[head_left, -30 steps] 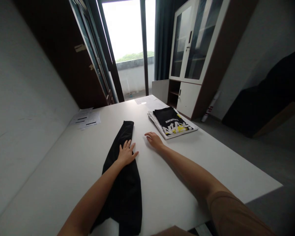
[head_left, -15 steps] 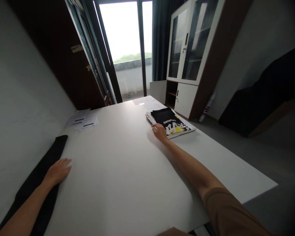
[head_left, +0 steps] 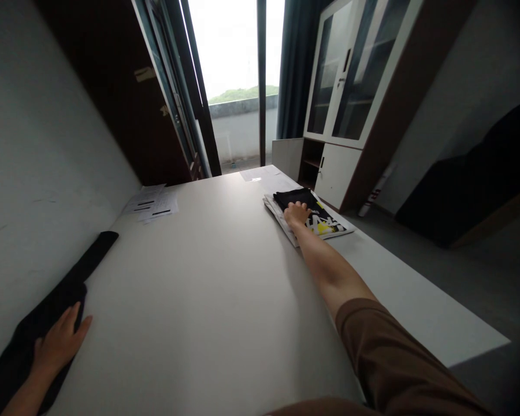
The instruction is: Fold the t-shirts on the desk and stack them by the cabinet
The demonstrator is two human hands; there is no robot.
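Observation:
On the left of the white table [head_left: 190, 300], a long dark garment or cloth [head_left: 84, 260] lies along the wall side, part of it doubled over near me. My left hand [head_left: 60, 341] rests flat on this doubled part, thumb and fingers apart. Across the table, my right hand [head_left: 297, 214] lies over the left part of a folded black T-shirt [head_left: 314, 202] with white lettering and a yellow print. Its fingers are slightly bent and spread on the fabric. Beneath that shirt is a white folded cloth [head_left: 281, 221], showing at the left and front edges.
Printed sheets [head_left: 158, 203] lie at the far left corner, and more paper [head_left: 260, 175] at the far edge. A glass-door cabinet [head_left: 351, 75] stands behind the table on the right, its lower left door open. A wall [head_left: 39, 144] borders the left side.
My right hand has moved from the left edge of the folded shirt onto its top. My left hand has come back towards me, and the near part of the dark cloth is now doubled over.

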